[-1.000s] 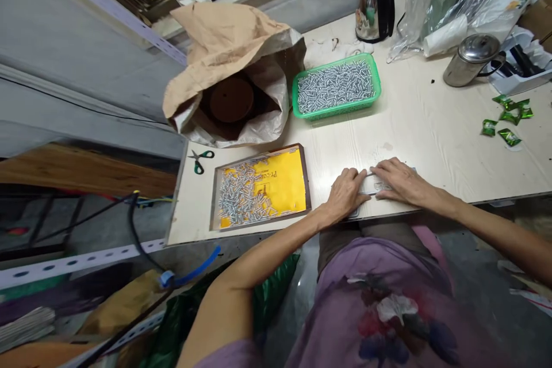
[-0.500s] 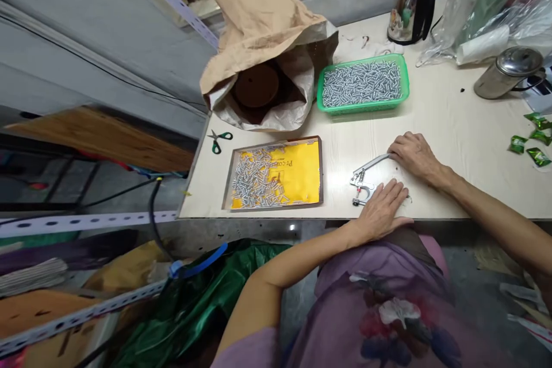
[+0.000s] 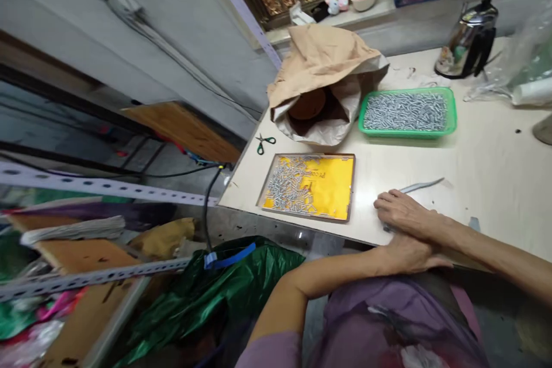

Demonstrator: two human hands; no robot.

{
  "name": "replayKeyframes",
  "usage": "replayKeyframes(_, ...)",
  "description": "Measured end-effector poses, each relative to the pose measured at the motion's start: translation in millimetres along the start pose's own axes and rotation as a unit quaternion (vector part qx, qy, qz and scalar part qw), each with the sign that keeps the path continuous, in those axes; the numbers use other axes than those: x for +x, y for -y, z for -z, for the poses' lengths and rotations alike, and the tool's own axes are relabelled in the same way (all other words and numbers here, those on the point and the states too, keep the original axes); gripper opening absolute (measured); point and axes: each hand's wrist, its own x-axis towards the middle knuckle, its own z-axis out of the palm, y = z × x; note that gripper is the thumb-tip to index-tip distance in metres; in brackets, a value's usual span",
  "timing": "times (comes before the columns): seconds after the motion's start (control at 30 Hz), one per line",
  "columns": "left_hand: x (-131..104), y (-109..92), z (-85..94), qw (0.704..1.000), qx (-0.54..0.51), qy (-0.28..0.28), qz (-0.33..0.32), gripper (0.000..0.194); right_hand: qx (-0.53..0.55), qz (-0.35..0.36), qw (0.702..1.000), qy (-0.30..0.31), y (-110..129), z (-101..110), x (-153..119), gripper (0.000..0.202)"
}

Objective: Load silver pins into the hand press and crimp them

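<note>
A grey metal hand tool with a lever handle point(image 3: 421, 185) lies on the table, its handle pointing to the right. My right hand point(image 3: 403, 211) is over the tool's left end, fingers curled and pressed together; what they pinch is hidden. Beneath it, across the wrist, is my left hand point(image 3: 407, 254), its fingers covered by the right hand. To the left of both hands, a shallow tray point(image 3: 351, 190) lined with yellow card point(image 3: 334, 184) holds many small silver metal pins point(image 3: 287, 187). Farther back, a green plastic basket point(image 3: 407, 133) is full of similar pins.
Green-handled scissors point(image 3: 261, 145) lie near the table's left edge. An open brown paper sack point(image 3: 330, 52) stands behind the tray. A metal kettle point(image 3: 468, 43) and clear plastic bags point(image 3: 509, 75) are at the back right. Green sheeting point(image 3: 241, 276) hangs below the front edge.
My right hand has moved from the tool's handle end to its left end, over my left hand. The camera has turned left, so the scene sits farther right.
</note>
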Motion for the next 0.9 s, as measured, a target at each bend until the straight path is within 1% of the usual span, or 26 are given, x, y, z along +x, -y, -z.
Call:
replayKeyframes(0.07, 0.5, -1.5, 6.2, 0.999, 0.036, 0.0, -0.025, 0.061, 0.054, -0.006, 0.996, -0.073, -8.7, 5.9, -0.7, 0.031)
replayKeyframes(0.1, -0.4, -1.5, 10.2, 0.997, 0.054, -0.006, -0.046, 0.057, 0.086, -0.019, 0.989, -0.119, -16.0, 12.4, -0.8, 0.029)
replayKeyframes(0.13, -2.5, -0.5, 14.6, 0.995, 0.069, -0.018, -0.067, 0.053, 0.113, -0.048, 0.978, -0.169, -25.7, 20.5, -0.4, 0.025)
replayKeyframes(0.2, -10.8, 7.7, 24.4, 0.99, 0.087, -0.064, -0.093, 0.048, 0.147, -0.122, 0.947, -0.258, -52.0, 38.5, 2.4, 0.018)
replayKeyframes(0.23, -17.0, 16.0, 30.2, 0.987, 0.091, -0.095, -0.09, 0.043, 0.146, -0.161, 0.934, -0.284, -68.2, 46.8, 4.7, 0.017)
replayKeyframes(0.27, -24.4, 27.4, 37.0, 0.985, 0.094, -0.127, -0.073, 0.038, 0.135, -0.196, 0.924, -0.298, -85.9, 53.8, 7.5, 0.018)
replayKeyframes(0.3, -32.5, 41.9, 45.2, 0.982, 0.096, -0.159, -0.043, 0.031, 0.12, -0.227, 0.918, -0.303, -104.3, 59.1, 10.4, 0.021)
replayKeyframes(0.33, -41.1, 58.8, 55.1, 0.976, 0.099, -0.194, 0.005, 0.026, 0.11, -0.259, 0.912, -0.3, -122.5, 62.7, 13.3, 0.023)
replayKeyframes(0.37, -49.7, 77.4, 66.5, 0.966, 0.106, -0.226, 0.068, 0.023, 0.105, -0.284, 0.907, -0.293, -139.4, 64.7, 16.0, 0.025)
replayKeyframes(0.4, -57.8, 96.9, 79.0, 0.948, 0.116, -0.262, 0.137, 0.021, 0.1, -0.304, 0.905, -0.282, -154.1, 65.4, 18.4, 0.026)
replayKeyframes(0.43, -65.0, 116.1, 92.2, 0.924, 0.127, -0.294, 0.21, 0.02, 0.093, -0.317, 0.903, -0.273, -165.6, 65.5, 20.4, 0.026)
replayKeyframes(0.47, -71.0, 134.3, 105.0, 0.898, 0.135, -0.317, 0.273, 0.019, 0.086, -0.322, 0.904, -0.267, -173.3, 65.2, 22.0, 0.026)
replayKeyframes(0.5, -75.6, 150.8, 116.9, 0.877, 0.139, -0.328, 0.324, 0.017, 0.077, -0.321, 0.905, -0.267, -176.9, 64.8, 23.0, 0.026)
replayKeyframes(0.57, -80.2, 177.1, 135.5, 0.851, 0.141, -0.322, 0.391, 0.015, 0.066, -0.304, 0.912, -0.269, -172.1, 64.3, 22.7, 0.029)
replayKeyframes(0.6, -80.5, 186.8, 141.7, 0.845, 0.144, -0.308, 0.413, 0.015, 0.065, -0.29, 0.916, -0.269, -164.5, 64.0, 21.2, 0.031)
replayKeyframes(0.67, -78.3, 200.3, 148.9, 0.839, 0.153, -0.272, 0.445, 0.016, 0.075, -0.263, 0.927, -0.258, -142.8, 61.9, 14.5, 0.035)
replayKeyframes(0.73, -74.8, 207.9, 151.5, 0.835, 0.162, -0.233, 0.471, 0.018, 0.102, -0.238, 0.936, -0.241, -116.6, 56.9, 2.7, 0.036)
replayKeyframes(0.8, -72.5, 212.1, 152.2, 0.836, 0.174, -0.195, 0.482, 0.02, 0.135, -0.222, 0.94, -0.22, -90.0, 49.5, -13.6, 0.033)
replayKeyframes(0.83, -72.2, 213.5, 152.3, 0.843, 0.183, -0.175, 0.475, 0.021, 0.15, -0.218, 0.943, -0.203, -77.2, 45.5, -22.6, 0.031)
replayKeyframes(0.9, -72.9, 216.5, 152.3, 0.864, 0.208, -0.14, 0.437, 0.024, 0.172, -0.216, 0.947, -0.161, -53.1, 38.2, -40.6, 0.03)
